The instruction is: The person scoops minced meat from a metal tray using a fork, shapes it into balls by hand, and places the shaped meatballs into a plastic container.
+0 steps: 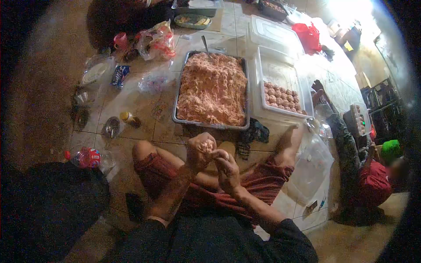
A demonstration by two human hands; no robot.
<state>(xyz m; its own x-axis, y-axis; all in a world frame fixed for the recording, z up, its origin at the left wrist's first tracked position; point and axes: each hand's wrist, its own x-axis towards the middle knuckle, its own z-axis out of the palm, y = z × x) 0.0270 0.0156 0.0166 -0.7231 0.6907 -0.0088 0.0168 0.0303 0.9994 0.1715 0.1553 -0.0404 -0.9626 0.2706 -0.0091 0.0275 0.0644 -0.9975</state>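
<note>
I have the left hand [199, 153] curled around a small lump of pink mince [206, 146], while the right hand [228, 170] meets it with fingers bent in close; whether the right holds any mince of its own I cannot tell. Both hands are just on the near side of the big tray [210, 126], my landmark here. The tray is filled broadly with loose mince mix [212, 90], so I judge that most of it is unshaped. To the right of the tray, a clear container [261, 65] holds rows of shaped meatballs [280, 98] in its near part, which I read as a modest share done. A spoon [204, 42] stands up from the mix at the tray's far side, where I could knock it. A dark cloth [255, 131] lies by the tray's near right corner, close to the line from my hands to the container, whose raised wall also needs clearing. Left of the tray I see a crumpled plastic bag [153, 81], a blue packet [119, 76] and, nearer, a yellow-capped bottle [127, 116]. Well off to the tray's right, beyond a loose clear lid [312, 168], is another person [374, 184] in a red top.
</note>
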